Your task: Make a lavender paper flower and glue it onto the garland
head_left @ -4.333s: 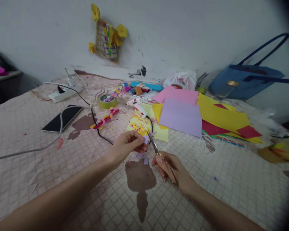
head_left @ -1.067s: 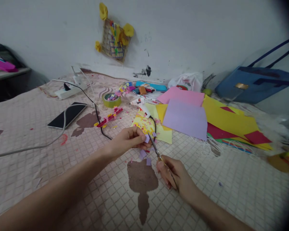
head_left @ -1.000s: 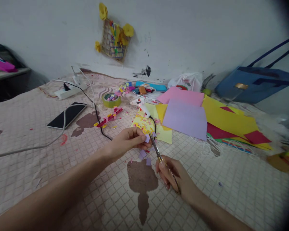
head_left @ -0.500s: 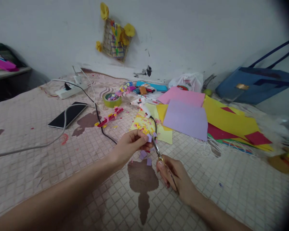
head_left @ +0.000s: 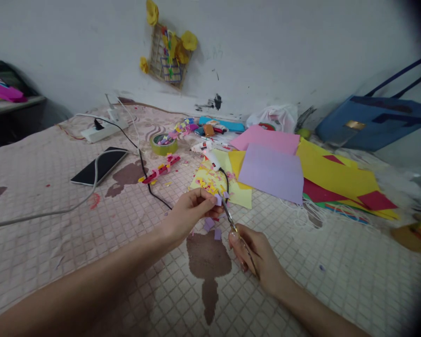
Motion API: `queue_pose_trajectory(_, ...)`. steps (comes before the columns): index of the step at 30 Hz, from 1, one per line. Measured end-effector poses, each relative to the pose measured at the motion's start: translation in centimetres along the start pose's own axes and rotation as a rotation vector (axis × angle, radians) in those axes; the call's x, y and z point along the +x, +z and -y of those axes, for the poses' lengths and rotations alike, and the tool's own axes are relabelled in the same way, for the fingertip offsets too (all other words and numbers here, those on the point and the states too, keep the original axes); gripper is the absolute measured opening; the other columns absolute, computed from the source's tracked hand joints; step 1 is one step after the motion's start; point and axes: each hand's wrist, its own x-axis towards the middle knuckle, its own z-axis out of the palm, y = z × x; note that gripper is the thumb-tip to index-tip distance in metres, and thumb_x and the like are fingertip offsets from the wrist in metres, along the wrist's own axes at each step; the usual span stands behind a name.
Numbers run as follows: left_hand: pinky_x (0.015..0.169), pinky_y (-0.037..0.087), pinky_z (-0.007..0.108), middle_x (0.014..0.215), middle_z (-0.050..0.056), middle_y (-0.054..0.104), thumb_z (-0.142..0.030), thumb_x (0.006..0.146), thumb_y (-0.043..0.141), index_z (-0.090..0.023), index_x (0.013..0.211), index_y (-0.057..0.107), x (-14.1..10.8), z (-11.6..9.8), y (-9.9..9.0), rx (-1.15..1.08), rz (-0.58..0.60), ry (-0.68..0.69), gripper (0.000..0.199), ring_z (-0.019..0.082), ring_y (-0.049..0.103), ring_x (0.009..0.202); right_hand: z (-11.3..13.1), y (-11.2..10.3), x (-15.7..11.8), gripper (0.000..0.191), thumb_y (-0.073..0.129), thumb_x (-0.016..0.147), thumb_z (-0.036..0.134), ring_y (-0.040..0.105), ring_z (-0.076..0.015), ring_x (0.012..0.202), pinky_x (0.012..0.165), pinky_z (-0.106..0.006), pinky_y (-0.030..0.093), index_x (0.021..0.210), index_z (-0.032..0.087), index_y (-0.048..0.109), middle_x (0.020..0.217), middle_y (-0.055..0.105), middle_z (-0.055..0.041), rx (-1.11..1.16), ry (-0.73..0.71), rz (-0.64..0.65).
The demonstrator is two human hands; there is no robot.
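Between the thumb and fingers of my left hand (head_left: 196,206) is a small piece of purple paper (head_left: 218,200). My right hand (head_left: 254,250) is closed around the handles of a pair of scissors (head_left: 228,215), whose blades point up and left against the right side of that piece. Just below my left fingertips, a few small purple squares (head_left: 217,234) lie on the patterned tablecloth (head_left: 154,281). Behind the hands, yellow and pink paper scraps (head_left: 206,181) are scattered over a pale yellow sheet (head_left: 243,197).
A white glue gun (head_left: 212,160) with a black cord lies beyond the scraps. Left of it are a decorated red stick (head_left: 160,172), a tape roll (head_left: 164,146) and a dark tablet-like device (head_left: 98,167). Purple (head_left: 272,175) and yellow sheets (head_left: 337,173) spread rightward, near white string (head_left: 312,216).
Both hands hold nearly the same pose, with the scissors still at the purple piece. The whole view has shifted very slightly.
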Motion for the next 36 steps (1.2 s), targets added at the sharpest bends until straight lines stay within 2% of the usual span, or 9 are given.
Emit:
queue_pose_trajectory(8, 0.071, 0.048, 0.028, 0.071, 0.004, 0.064, -0.023, 0.075, 0.062, -0.012, 0.075, 0.053, 0.1, 0.1, -0.1, -0.003, 0.0, -0.005, 0.015, 0.012, 0.06, 0.068, 0.0, 0.1, 0.0, 0.041, 0.041, 0.084, 0.053, 0.037, -0.0092, 0.041, 0.039, -0.021, 0.028, 0.058, 0.02, 0.038, 0.046, 0.038, 0.0052, 0.006, 0.008, -0.004)
queue_pose_trajectory(14, 0.069, 0.047, 0.027, 0.073, 0.003, 0.061, -0.024, 0.079, 0.058, -0.012, 0.076, 0.052, 0.1, 0.2, -0.3, 0.073, 0.051, 0.021, 0.013, 0.011, 0.059, 0.069, -0.2, 0.0, 0.2, 0.045, 0.041, 0.081, 0.059, 0.033, -0.0072, 0.036, 0.037, -0.02, 0.026, 0.065, 0.018, 0.048, 0.042, 0.035, 0.0073, 0.324, 0.089, -0.012)
queue_pose_trajectory(17, 0.07, 0.046, 0.026, 0.079, 0.004, 0.06, -0.022, 0.08, 0.056, -0.013, 0.078, 0.055, -0.2, 0.1, -0.2, 0.255, 0.162, 0.183, 0.01, 0.012, 0.057, 0.073, -0.2, -0.4, 0.5, 0.042, 0.038, 0.087, 0.052, 0.032, -0.0066, 0.037, 0.038, -0.02, 0.026, 0.072, 0.016, 0.055, 0.043, 0.036, 0.007, 0.581, 0.083, 0.038)
queue_pose_trajectory(22, 0.083, 0.042, 0.03, 0.094, 0.007, 0.059, -0.014, 0.08, 0.057, -0.015, 0.082, 0.062, -0.8, -0.3, -0.1, 0.645, 0.347, 0.601, 0.006, 0.016, 0.055, 0.092, 0.0, -1.0, 1.1, 0.03, 0.047, 0.086, 0.037, 0.029, -0.0055, 0.036, 0.039, -0.02, 0.023, 0.067, 0.015, 0.054, 0.044, 0.033, 0.0079, 0.917, 0.086, 0.283)
queue_pose_trajectory(25, 0.083, 0.043, 0.029, 0.095, 0.007, 0.059, -0.012, 0.08, 0.056, -0.017, 0.084, 0.064, -1.0, -0.3, -0.2, 0.76, 0.406, 0.69, 0.01, 0.016, 0.055, 0.092, 0.1, -1.1, 1.3, 0.022, 0.054, 0.081, 0.028, 0.026, -0.0046, 0.036, 0.039, -0.019, 0.023, 0.064, 0.017, 0.049, 0.044, 0.032, 0.009, 0.986, 0.082, 0.324)
queue_pose_trajectory(28, 0.085, 0.043, 0.03, 0.098, 0.007, 0.06, -0.015, 0.08, 0.056, -0.018, 0.089, 0.064, -0.8, -0.2, -0.2, 0.772, 0.38, 0.625, 0.013, 0.016, 0.055, 0.095, -0.1, -1.1, 1.2, 0.02, 0.056, 0.079, 0.026, 0.028, -0.0051, 0.037, 0.039, -0.019, 0.024, 0.064, 0.018, 0.047, 0.044, 0.033, 0.0093, 0.931, 0.033, 0.242)
queue_pose_trajectory(30, 0.081, 0.044, 0.029, 0.096, 0.007, 0.061, -0.02, 0.082, 0.054, -0.017, 0.095, 0.062, -0.7, -0.1, -0.1, 0.715, 0.332, 0.464, 0.015, 0.016, 0.056, 0.091, -0.2, -1.0, 1.1, 0.019, 0.055, 0.08, 0.027, 0.032, -0.0059, 0.038, 0.04, -0.019, 0.026, 0.065, 0.018, 0.047, 0.044, 0.036, 0.0088, 0.796, -0.012, 0.125)
queue_pose_trajectory(32, 0.069, 0.046, 0.026, 0.086, 0.006, 0.061, -0.026, 0.084, 0.049, -0.015, 0.093, 0.06, -0.6, -0.1, 0.2, 0.622, 0.304, 0.258, 0.018, 0.014, 0.057, 0.078, -0.2, -1.1, 1.0, 0.018, 0.054, 0.08, 0.027, 0.035, -0.0067, 0.039, 0.04, -0.02, 0.028, 0.066, 0.018, 0.049, 0.044, 0.039, 0.0079, 0.604, -0.039, 0.013)
queue_pose_trajectory(36, 0.058, 0.043, 0.021, 0.068, 0.002, 0.058, -0.029, 0.081, 0.054, -0.012, 0.075, 0.058, -0.7, 0.1, 0.6, 0.497, 0.324, -0.049, 0.019, 0.009, 0.052, 0.06, 0.2, -1.3, 0.8, 0.017, 0.052, 0.08, 0.03, 0.038, -0.0078, 0.039, 0.04, -0.02, 0.029, 0.068, 0.017, 0.051, 0.044, 0.044, 0.0067, 0.299, -0.04, -0.055)
